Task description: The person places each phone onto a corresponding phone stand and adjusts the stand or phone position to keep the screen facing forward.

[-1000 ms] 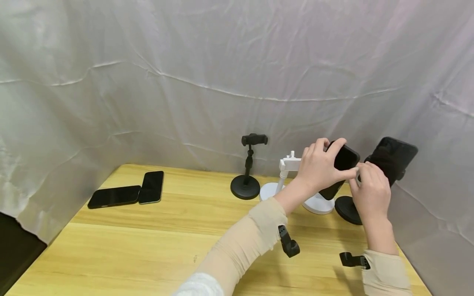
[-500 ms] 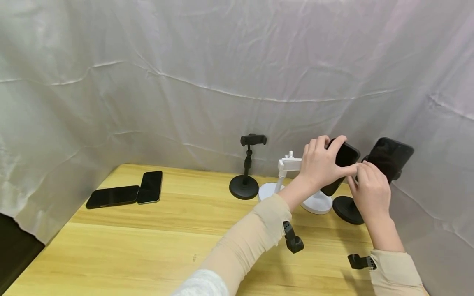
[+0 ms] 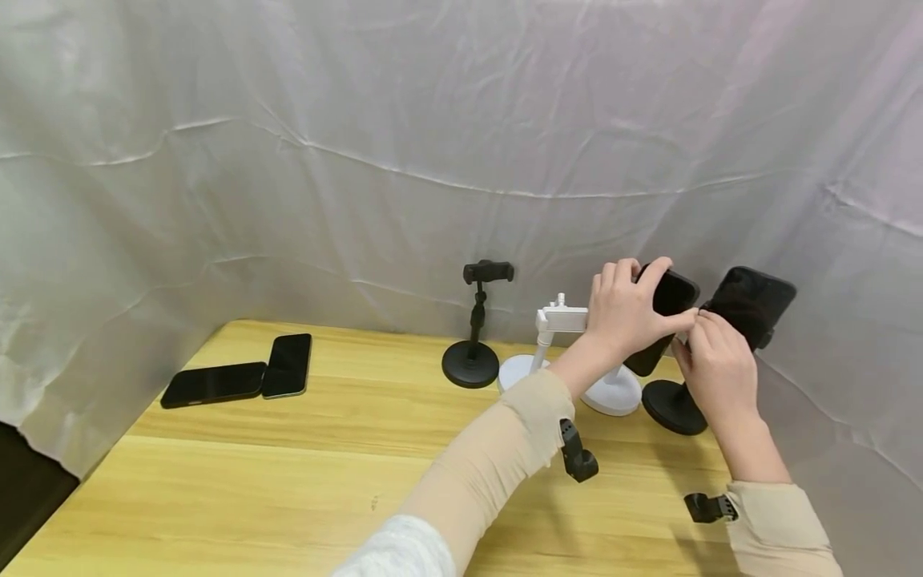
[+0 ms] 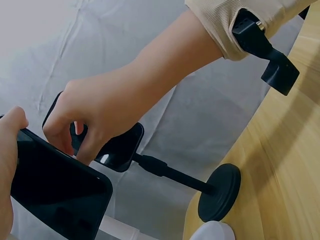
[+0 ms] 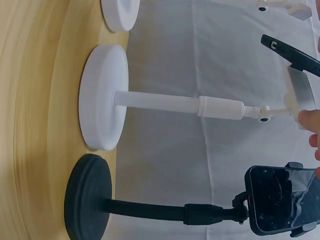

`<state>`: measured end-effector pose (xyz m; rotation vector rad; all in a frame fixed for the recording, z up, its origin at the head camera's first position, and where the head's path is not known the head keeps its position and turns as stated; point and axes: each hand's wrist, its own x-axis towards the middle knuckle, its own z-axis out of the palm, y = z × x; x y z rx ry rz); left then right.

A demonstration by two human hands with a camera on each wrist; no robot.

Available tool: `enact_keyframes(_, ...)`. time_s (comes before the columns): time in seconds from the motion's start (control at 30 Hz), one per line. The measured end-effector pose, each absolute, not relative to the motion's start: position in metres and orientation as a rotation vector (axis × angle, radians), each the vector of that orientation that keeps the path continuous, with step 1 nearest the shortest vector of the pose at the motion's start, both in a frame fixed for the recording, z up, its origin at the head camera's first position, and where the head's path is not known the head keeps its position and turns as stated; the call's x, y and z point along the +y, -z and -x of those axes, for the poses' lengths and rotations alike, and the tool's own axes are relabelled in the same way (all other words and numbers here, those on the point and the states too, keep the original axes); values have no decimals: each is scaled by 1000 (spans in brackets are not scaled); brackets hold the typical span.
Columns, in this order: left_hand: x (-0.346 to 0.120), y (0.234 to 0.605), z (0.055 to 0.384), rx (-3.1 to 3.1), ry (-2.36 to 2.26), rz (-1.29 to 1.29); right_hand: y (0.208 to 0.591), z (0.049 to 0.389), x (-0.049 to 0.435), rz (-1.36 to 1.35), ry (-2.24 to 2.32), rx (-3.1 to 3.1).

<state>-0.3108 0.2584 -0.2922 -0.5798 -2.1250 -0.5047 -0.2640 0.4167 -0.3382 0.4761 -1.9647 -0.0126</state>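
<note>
My left hand (image 3: 629,306) grips a black smartphone (image 3: 674,295) by its edges, thumb toward the right hand. The phone is tilted above a white phone stand (image 5: 160,102), overlapping it in the head view. On that stand, my right hand (image 3: 721,365) pinches the end of the clamp (image 5: 301,90); its fingertips lie right beside the phone's edge. The left wrist view has the left hand (image 4: 7,160) at the border and the right hand (image 4: 102,100) behind the phone. Just right stands a black phone stand (image 5: 165,210) with another phone (image 3: 753,300) clamped in it.
A second white phone stand (image 3: 562,320) and another black one (image 3: 472,361) stand to the left, their clamps without phones. Two phones, one sideways (image 3: 214,385) and one upright (image 3: 288,365), lie at the table's left. A grey curtain (image 3: 404,240) hangs behind.
The held phone has risen slightly and moved a little to the right relative to the stands. Both hands keep their grips. The head view has shifted slightly.
</note>
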Motion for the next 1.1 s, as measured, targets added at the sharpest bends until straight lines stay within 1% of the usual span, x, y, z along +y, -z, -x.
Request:
enact_keyframes(0.6, 262, 285, 312, -2230, 552, 577, 338, 267, 420, -540, 54, -1972)
enact_keyframes(0.8, 264, 287, 317, -2267, 587, 545, 338, 267, 421, -548, 61, -1973)
enact_keyframes(1.1, 268, 284, 313, -2255, 589, 508, 336, 266, 424, -564, 77, -1951)
